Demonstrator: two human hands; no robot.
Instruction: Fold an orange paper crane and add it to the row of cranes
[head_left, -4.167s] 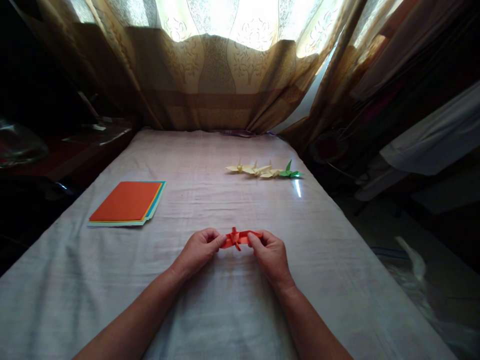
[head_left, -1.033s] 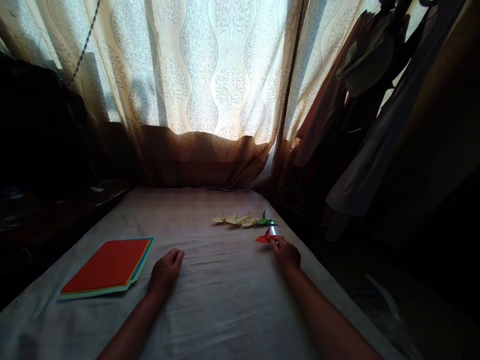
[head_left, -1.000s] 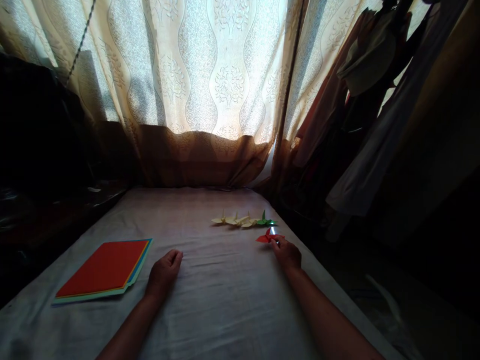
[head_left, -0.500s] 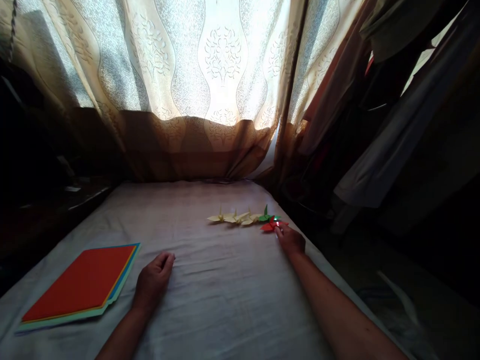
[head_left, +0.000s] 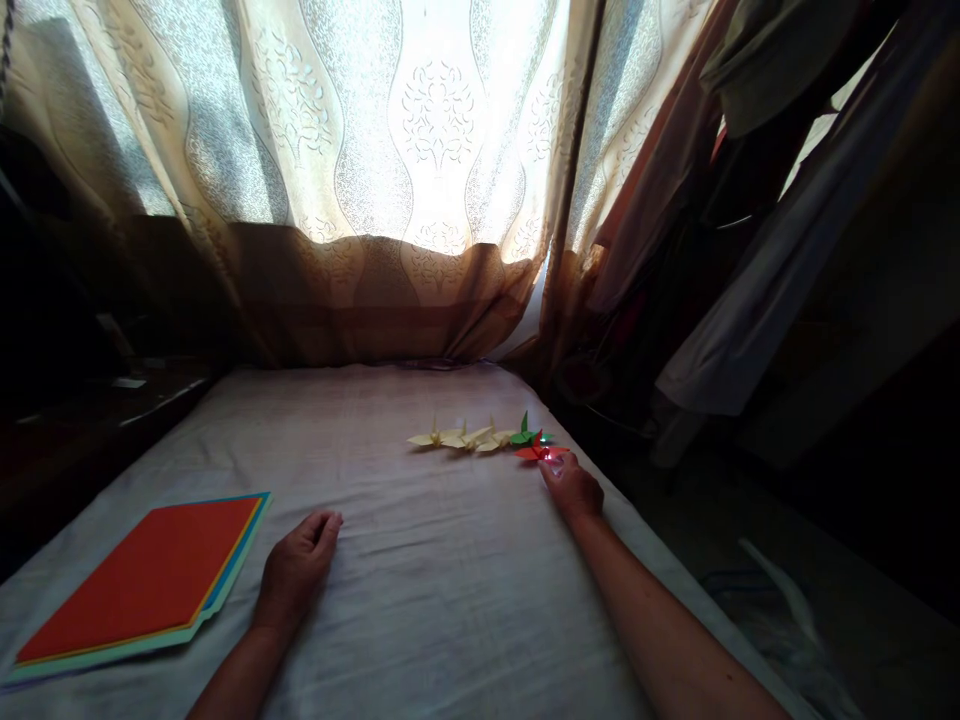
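Note:
A red paper crane [head_left: 531,453] sits on the pale sheet, just in front of a green paper crane [head_left: 523,437]. My right hand [head_left: 574,488] is right at the red crane's near side, thumb and fingers slightly apart with a bright glint between them. To the left of the green crane stand three cream paper cranes [head_left: 463,439] in a row, close together. My left hand [head_left: 298,560] rests on the sheet with its fingers curled in and nothing visible in them. Left of it lies a stack of coloured paper [head_left: 146,580], orange-red on top.
The sheet-covered bed [head_left: 420,590] runs back to a patterned curtain [head_left: 439,130] lit from behind. Clothes [head_left: 720,330] hang at the right, past the bed's edge. A dark surface with small items [head_left: 129,382] borders the left side.
My right thumb and fingers have parted at the red crane, which stays by the green one. My left hand keeps its pose. The whole view has shifted slightly.

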